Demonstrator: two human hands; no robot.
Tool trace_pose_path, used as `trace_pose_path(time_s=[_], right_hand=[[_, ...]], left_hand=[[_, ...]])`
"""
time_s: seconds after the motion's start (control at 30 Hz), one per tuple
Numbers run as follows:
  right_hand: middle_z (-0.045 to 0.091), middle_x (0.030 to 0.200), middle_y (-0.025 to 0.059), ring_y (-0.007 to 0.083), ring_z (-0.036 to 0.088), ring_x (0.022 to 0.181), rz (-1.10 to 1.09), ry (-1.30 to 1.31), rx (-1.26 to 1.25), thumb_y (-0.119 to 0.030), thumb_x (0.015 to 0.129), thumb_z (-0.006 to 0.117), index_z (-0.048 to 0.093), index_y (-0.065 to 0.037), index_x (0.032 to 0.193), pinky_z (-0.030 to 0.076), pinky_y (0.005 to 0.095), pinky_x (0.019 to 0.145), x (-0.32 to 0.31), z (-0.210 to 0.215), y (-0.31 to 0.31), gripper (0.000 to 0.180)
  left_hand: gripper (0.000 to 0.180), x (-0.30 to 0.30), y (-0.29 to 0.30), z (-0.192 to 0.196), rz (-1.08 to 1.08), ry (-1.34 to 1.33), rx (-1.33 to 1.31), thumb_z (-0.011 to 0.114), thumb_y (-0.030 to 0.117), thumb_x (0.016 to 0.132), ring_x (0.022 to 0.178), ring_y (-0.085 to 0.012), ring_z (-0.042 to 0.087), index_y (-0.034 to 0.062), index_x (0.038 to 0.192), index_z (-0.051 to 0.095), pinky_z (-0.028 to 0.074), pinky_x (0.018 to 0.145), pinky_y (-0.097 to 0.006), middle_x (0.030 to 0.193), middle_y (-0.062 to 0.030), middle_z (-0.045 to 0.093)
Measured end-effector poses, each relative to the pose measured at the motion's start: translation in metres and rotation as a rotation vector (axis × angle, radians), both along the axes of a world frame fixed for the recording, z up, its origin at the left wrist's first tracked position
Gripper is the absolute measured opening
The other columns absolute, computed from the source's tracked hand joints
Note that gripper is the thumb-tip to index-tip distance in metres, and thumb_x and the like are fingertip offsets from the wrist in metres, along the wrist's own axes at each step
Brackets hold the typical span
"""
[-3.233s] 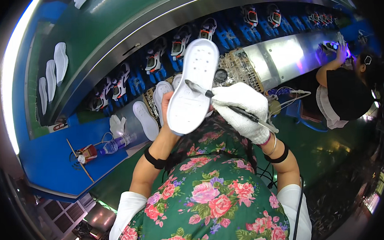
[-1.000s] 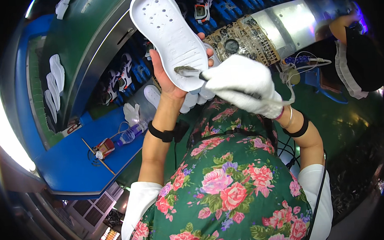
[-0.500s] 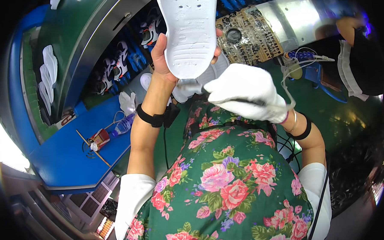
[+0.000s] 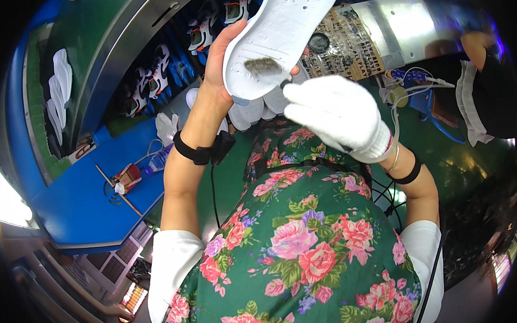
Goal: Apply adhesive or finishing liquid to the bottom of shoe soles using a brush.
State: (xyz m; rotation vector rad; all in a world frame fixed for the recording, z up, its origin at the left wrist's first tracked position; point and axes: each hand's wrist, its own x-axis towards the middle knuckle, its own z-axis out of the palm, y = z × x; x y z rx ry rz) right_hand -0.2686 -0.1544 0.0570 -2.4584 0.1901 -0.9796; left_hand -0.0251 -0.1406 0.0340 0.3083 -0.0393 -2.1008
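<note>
A white shoe midsole (image 4: 290, 21) is held up by my bare left hand (image 4: 218, 62), closed round its heel end, with the thumb at the left edge and fingertips showing at the right. My right hand (image 4: 337, 112), in a white knit glove, grips a flat brush (image 4: 263, 67) whose handle is mostly hidden in the glove. The brush's dark bristles lie against the ridged heel area of the midsole. Behind and below it are several more white soles (image 4: 248, 113).
Sneakers (image 4: 161, 73) stand on a blue rack behind a curved metal edge. Taped cardboard (image 4: 348, 42) covers part of the metal surface. On the blue side table (image 4: 70, 210) are a bottle (image 4: 159, 160), a red box (image 4: 127, 177) and a stick. A person's arm (image 4: 474, 48) is at the far right.
The midsole has tilted, its toe end swinging right. My right hand has brought the brush up from below the heel onto the sole's surface.
</note>
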Motion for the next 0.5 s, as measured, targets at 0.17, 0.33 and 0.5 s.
trace_pose_path(time_s=[0.17,0.33,0.5], right_hand=[[0.075,0.103,0.0097,0.0244,0.07,0.084,0.086,-0.095,0.364,-0.002,0.075,0.076,0.076,-0.008,0.1,0.057,0.0331,0.074,0.006,0.013,0.014,0.026],[0.075,0.096,0.0137,0.025,0.071,0.082,-0.024,-0.136,0.491,0.002,0.073,0.08,0.075,-0.003,0.091,0.055,0.0341,0.072,0.009,0.022,0.003,0.019],[0.075,0.096,0.0145,0.0233,0.07,0.083,0.118,-0.188,0.947,0.005,0.074,0.077,0.074,-0.001,0.089,0.055,0.0336,0.074,0.012,0.009,0.018,0.017]], left_hand=[[0.084,0.006,-0.003,-0.005,-0.098,-0.249,-0.114,0.046,0.063,0.091,0.095,-0.037,0.058,0.0057,0.152,0.037,0.047,0.073,-0.044,0.134,-0.0336,0.047],[0.092,-0.001,0.0,0.001,-0.071,-0.315,-0.116,0.049,0.068,0.086,0.093,-0.0345,0.058,0.0042,0.151,0.037,0.048,0.069,-0.039,0.132,-0.0317,0.047],[0.101,0.0,-0.006,-0.016,-0.083,-0.224,-0.284,0.053,0.073,0.081,0.09,-0.0353,0.057,0.003,0.152,0.035,0.047,0.065,-0.039,0.132,-0.0315,0.047]])
